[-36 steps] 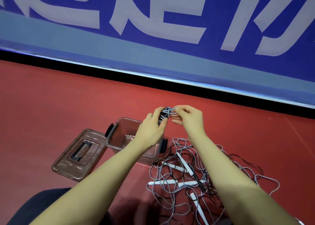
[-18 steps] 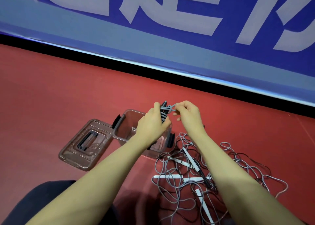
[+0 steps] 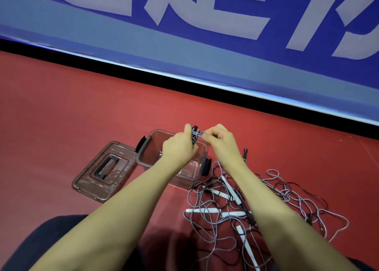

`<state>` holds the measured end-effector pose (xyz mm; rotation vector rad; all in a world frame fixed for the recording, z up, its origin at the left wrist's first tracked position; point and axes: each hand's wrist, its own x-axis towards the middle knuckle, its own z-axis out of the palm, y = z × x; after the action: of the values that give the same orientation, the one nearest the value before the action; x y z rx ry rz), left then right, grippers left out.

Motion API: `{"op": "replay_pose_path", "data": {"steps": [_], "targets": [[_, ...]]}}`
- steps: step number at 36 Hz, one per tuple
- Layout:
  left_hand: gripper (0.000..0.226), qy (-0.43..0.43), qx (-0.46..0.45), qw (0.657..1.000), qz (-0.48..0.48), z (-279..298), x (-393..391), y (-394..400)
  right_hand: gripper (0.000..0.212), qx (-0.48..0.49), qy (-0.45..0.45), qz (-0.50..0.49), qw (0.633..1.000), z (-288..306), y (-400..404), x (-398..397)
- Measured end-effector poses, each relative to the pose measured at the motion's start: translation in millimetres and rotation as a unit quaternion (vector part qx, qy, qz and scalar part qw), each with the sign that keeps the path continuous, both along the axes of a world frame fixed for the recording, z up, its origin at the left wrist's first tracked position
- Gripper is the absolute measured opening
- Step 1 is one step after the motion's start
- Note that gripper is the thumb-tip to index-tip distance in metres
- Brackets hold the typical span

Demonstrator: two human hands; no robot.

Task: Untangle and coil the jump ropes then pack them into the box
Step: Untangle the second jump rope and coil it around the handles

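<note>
My left hand (image 3: 180,147) grips a coiled grey jump rope bundle (image 3: 195,135) with black handles, held above the open clear brown box (image 3: 147,158). My right hand (image 3: 222,140) pinches the grey cord end at the bundle's top. On the red floor to the right lies a tangled pile of jump ropes (image 3: 231,207), grey and black cords with white handles. Much of the bundle is hidden by my fingers.
The box's lid (image 3: 102,172) lies flat on the floor left of the box, handle up. A blue banner wall (image 3: 184,45) with white letters runs across the back. My dark-clothed knee (image 3: 41,240) shows at lower left.
Both hands with the bundle have drifted slightly left and over the box. The right hand keeps working the cord end around the bundle.
</note>
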<state>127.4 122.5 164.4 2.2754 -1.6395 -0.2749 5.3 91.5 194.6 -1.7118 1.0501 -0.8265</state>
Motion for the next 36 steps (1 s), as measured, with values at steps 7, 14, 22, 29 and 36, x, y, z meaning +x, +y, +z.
{"op": "replay_pose_path", "data": {"steps": [7,14,22,29,36], "targets": [[0.031,0.039,-0.020,0.998,-0.053,-16,21,24,0.008,-0.007,0.012,0.035,0.999,-17,-5,18],[0.022,0.157,-0.036,0.987,0.011,-33,32,43,0.006,0.055,-0.037,0.013,0.998,-42,-3,42],[0.016,0.282,-0.047,0.952,0.112,-72,59,58,0.011,0.164,-0.029,0.045,0.985,-85,6,85],[0.017,0.292,-0.024,0.944,0.151,-112,92,66,0.018,0.249,0.002,0.049,0.967,-133,21,114],[0.025,0.291,0.030,0.937,0.189,-160,127,75,0.026,0.277,0.084,0.108,0.951,-193,38,139]]}}
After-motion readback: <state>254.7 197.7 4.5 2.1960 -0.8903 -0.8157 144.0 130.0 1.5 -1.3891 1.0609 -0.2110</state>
